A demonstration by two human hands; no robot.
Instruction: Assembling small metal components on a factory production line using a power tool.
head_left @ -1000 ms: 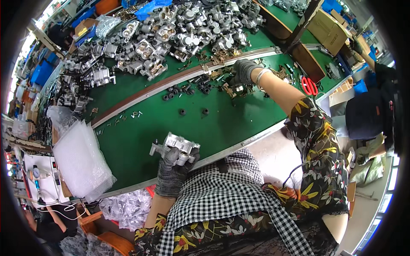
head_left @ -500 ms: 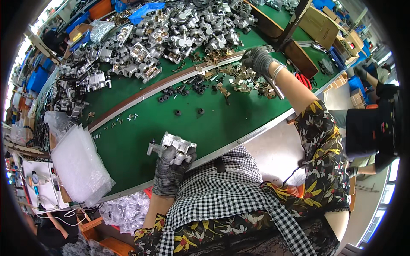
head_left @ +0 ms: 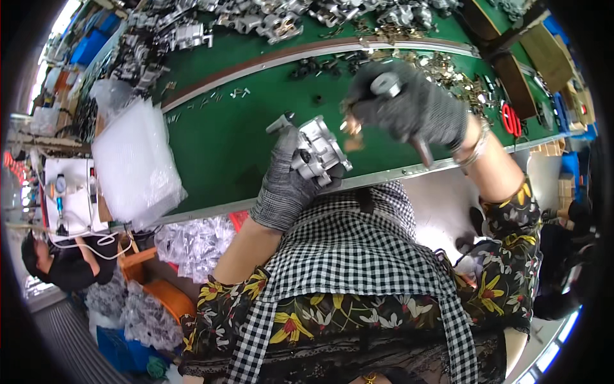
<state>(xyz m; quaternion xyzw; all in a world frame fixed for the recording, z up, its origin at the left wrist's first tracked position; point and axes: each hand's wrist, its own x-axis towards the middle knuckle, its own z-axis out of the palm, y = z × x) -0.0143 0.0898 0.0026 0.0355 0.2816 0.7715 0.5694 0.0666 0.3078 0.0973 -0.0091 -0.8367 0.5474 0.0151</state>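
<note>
In my gloved left hand (head_left: 286, 176) is a silver metal casting that looks like a brake caliper (head_left: 320, 150), tilted above the near edge of the bench. My gloved fingers wrap its lower side. To the right, my gloved right hand (head_left: 409, 105) is closed around a rod-shaped metal tool (head_left: 387, 84), whose round end shows at the top and whose shaft sticks out below. At its fingertips is a small brass-coloured clip (head_left: 352, 126), blurred by motion, beside the caliper but apart from it.
Several castings (head_left: 268, 22) pile along the far side, behind a curved rail (head_left: 256, 68). Brass-coloured clips (head_left: 448, 70) lie loose at the right, near red-handled scissors (head_left: 510, 120). Small screws (head_left: 240, 93) lie on the green bench (head_left: 217, 141). Bubble-wrap sheets (head_left: 134, 166) stack at left.
My right hand has come back from the clip pile toward the caliper, with a clip at its fingertips. My left hand has turned and tilted the caliper. The whole view has shifted.
</note>
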